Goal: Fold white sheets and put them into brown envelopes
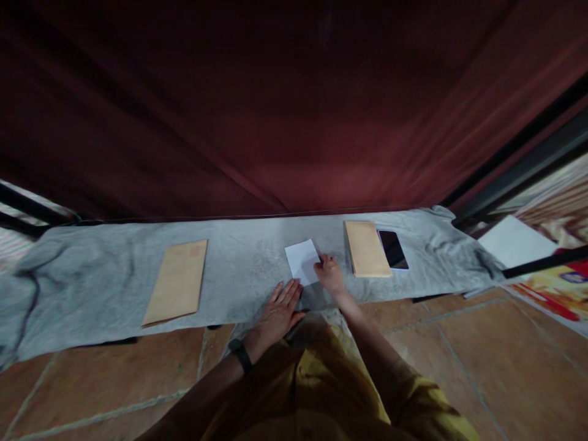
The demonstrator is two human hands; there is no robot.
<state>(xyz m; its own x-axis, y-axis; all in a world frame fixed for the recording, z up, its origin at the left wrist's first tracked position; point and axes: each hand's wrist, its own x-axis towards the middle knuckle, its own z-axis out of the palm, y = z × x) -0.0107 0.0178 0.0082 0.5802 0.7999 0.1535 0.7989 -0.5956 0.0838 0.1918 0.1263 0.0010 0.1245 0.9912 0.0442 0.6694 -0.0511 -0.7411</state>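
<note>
Our right hand (329, 274) pinches the paper (301, 260) at its right edge; our left hand (280, 309) lies flat, open, just beside its near corner.

A big dark red curtain (294, 122) is hanging at the back. A grey cloth (92, 282) is lying across the brown tile floor (459, 367). Black bars (519, 165) are running up the right side.

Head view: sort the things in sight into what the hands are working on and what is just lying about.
In use: white paper, right hand at its right edge; left hand flat on the grey cloth, by the paper's near corner.
Lying about: left brown envelope; right brown envelope; phone beside it; white sheet at far right.
</note>
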